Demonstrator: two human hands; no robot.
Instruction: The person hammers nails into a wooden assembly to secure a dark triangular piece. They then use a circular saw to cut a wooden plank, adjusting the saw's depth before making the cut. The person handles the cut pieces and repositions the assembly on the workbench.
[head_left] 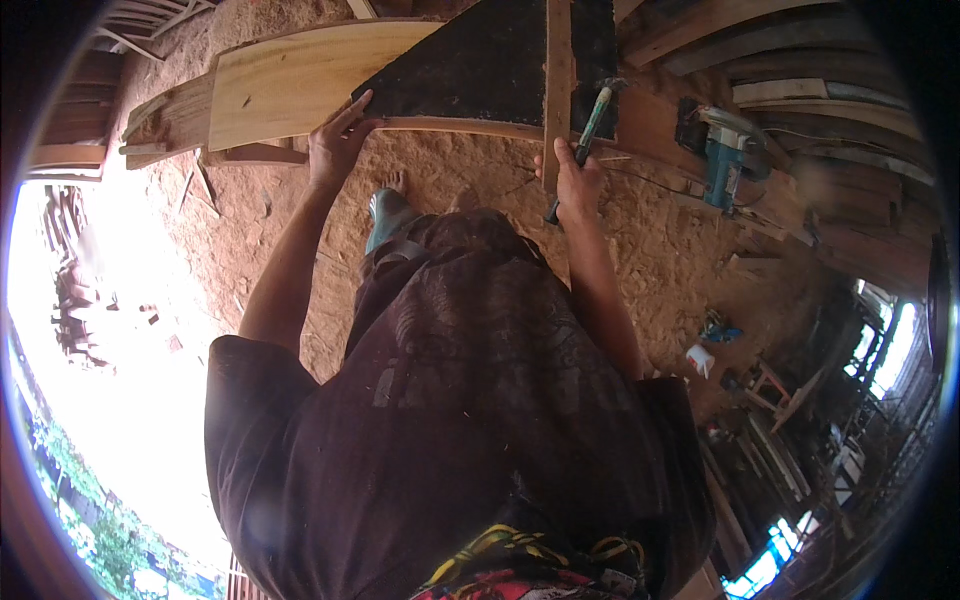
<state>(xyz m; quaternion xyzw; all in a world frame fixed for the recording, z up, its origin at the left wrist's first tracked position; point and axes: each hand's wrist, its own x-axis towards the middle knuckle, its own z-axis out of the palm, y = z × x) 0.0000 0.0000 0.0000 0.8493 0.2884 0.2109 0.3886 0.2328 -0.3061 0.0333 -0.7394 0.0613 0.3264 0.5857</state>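
Observation:
My left hand point(338, 145) grips the near left corner of a flat black board point(460, 75), its fingers at the edge. The board lies over a pale wooden plank point(290, 85) with a curved far edge. My right hand point(578, 185) is closed around a hammer point(594, 122) with a light and dark handle, its head pointing away from me. A narrow wooden strip point(558, 75) runs lengthwise across the black board. Its near end lies at the same hand, and my fingers wrap behind it.
A blue-green circular saw point(722, 165) stands on wood to the right, with a cord nearby. Long timbers point(780, 45) are stacked at the far right. A white container point(700, 358) lies on the brown, debris-strewn ground point(660, 270). Rough boards point(170, 120) extend left of the plank.

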